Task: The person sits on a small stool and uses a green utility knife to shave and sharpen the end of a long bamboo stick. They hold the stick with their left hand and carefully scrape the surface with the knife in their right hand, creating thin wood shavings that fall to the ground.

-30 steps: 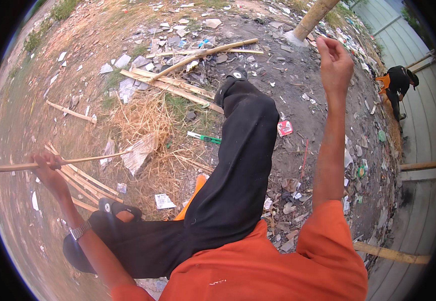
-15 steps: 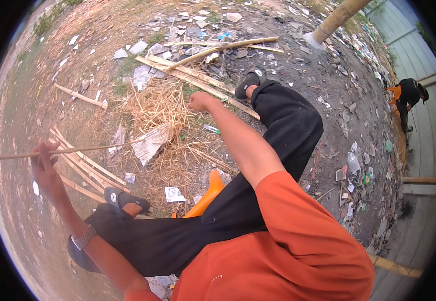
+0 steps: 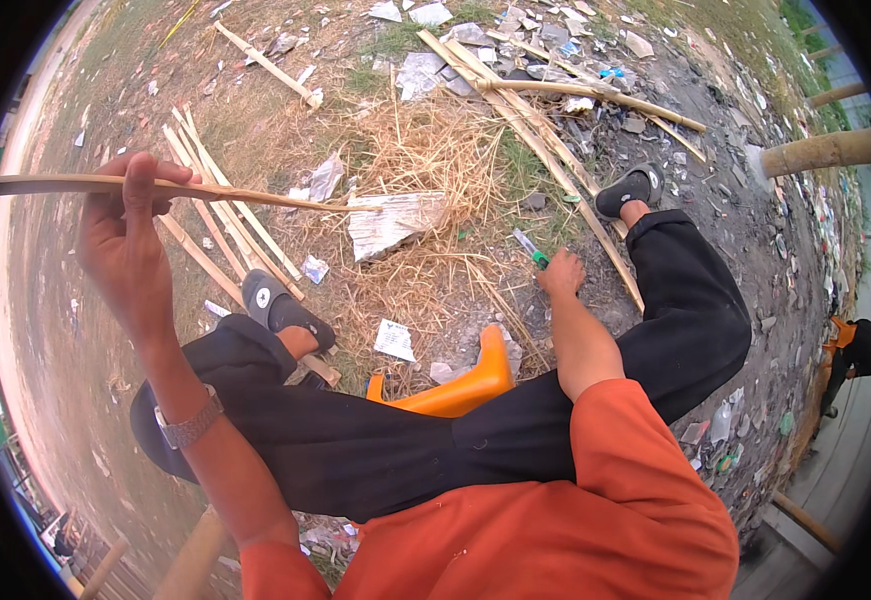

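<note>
My left hand [image 3: 135, 225] is raised on the left, pinching a long split bamboo strip [image 3: 255, 194] between thumb and fingers. The strip runs level across the view, its thin end above a pale, ridged slab [image 3: 395, 226]. Low to the ground at right of centre, my right hand [image 3: 562, 272] has its fingers closed at the green end of a small knife [image 3: 530, 247]. The knife's slim, pale part points away from me; the fingers hide part of its handle. Dry straw-like shavings [image 3: 430, 150] lie scattered around the slab.
Bamboo strips [image 3: 245, 235] lie beside my left shoe [image 3: 280, 305]. Longer bamboo pieces [image 3: 525, 120] stretch toward my right shoe [image 3: 630, 190]. An orange plastic piece [image 3: 455, 385] sits between my legs. A bamboo post [image 3: 825, 152] and another person [image 3: 855, 350] are at right.
My right hand has come down to the knife on the ground and closed on its green end. My left hand still holds the bamboo strip. The view has shifted.
</note>
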Motion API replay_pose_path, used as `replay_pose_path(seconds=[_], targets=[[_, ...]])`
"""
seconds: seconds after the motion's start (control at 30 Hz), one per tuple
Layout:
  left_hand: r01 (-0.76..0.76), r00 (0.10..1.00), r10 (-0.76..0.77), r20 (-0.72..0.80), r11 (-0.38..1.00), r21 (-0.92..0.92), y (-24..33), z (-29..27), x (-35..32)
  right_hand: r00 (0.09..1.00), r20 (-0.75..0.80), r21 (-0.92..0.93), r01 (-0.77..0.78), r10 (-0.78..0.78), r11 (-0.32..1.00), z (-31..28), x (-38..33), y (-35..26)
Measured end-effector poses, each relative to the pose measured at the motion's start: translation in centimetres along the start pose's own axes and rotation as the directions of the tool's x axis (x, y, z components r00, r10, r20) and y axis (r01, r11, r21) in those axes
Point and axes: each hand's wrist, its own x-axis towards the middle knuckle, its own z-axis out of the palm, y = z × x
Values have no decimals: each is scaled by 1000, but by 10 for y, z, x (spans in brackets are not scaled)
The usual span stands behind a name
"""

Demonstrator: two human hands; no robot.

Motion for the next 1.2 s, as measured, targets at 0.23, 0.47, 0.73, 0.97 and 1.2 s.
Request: replay_pose_path(seconds=[0.23,0.47,0.73,0.97,1.2], targets=[[-42,993,38,-109,998,-37,16,14,-4,956,-61,32,289,-287,957,-39,18,0],[-97,987,81,-141,989,-113,8,19,-2,731,280,847,116,-622,519,-164,-71,-95],[-35,995,20,-96,987,-158,10,15,1,247,180,981,30,-952,193,-208,-223,-113],[-160,965,109,-237,965,-208,3,25,-7,351,208,978,-46,-913,205,-194,-228,-118],[-234,931,142,-335,939,-252,-5,31,-7,573,-184,635,689,-798,348,-171,-240,-147]])
